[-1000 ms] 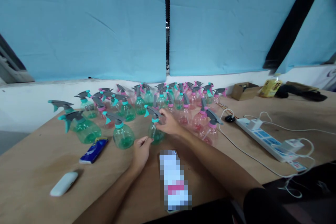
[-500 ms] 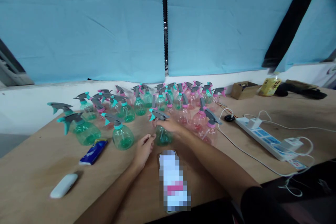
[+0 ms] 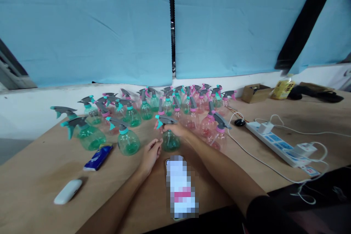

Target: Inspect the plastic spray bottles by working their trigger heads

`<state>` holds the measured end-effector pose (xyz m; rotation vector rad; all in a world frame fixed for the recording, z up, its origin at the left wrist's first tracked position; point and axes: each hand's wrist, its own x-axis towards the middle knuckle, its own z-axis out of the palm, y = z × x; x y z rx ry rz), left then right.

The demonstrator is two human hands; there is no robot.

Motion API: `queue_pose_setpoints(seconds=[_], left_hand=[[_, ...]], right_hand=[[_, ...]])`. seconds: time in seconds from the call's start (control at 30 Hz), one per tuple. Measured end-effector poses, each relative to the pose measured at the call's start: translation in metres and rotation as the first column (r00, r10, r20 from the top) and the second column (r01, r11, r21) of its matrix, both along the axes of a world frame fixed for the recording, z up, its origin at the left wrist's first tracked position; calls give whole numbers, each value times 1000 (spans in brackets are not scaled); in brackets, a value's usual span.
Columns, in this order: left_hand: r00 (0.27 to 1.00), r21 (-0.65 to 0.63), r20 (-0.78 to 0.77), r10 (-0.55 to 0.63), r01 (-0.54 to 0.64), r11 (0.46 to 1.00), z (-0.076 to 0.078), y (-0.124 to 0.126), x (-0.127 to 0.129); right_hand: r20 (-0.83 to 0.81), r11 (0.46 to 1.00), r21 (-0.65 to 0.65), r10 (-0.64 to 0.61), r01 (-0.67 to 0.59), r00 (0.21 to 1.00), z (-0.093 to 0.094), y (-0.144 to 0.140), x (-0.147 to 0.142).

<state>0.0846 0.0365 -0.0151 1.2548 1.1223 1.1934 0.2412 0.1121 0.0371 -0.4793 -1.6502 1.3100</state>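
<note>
A clear green spray bottle (image 3: 171,143) with a grey and turquoise trigger head stands upright on the table in front of me. My right hand (image 3: 174,129) is closed round its neck, just under the spray head. Close to the bottle's left side is my left hand (image 3: 153,150), its fingers curled together against the bottle's lower side or just beside it; whether they pinch anything I cannot make out. A phone (image 3: 182,186) with a blurred screen lies between my forearms. Left of my left hand stands another green spray bottle (image 3: 128,142).
Several green and pink spray bottles (image 3: 146,109) crowd the back of the wooden table (image 3: 115,186). At left lie a blue packet (image 3: 98,157) and a white case (image 3: 68,192). A power strip (image 3: 274,142) with cables, a cardboard box (image 3: 255,93) and a yellow-labelled bottle (image 3: 283,87) are at right.
Both hands stay almost where they were, with the right still round the green bottle's neck. The view has shifted very slightly.
</note>
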Motion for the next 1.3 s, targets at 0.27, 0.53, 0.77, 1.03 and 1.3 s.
queue_pose_setpoints(seconds=[0.27,0.53,0.77,1.03,1.3], left_hand=[[999,10,-48,-23,24,1000,-3,1,-2],[999,-2,-40,-14,14,1000,-3,1,-1],[1000,6,-29,0,0,1000,-3,0,0],[1000,4,-24,-9,9,1000,-2,0,-1],[999,9,-53,-2,2,1000,-2,0,-1]], right_hand=[[-63,1000,3,-22,22,998,1,-8,-1],[-64,999,14,-47,48,997,1,-9,-1],[-79,999,-5,-44,44,996,-1,-10,-2],[-53,996,-4,-86,86,995,4,-13,-2],[-62,994,-11,-105,104,993,1,-10,-4]])
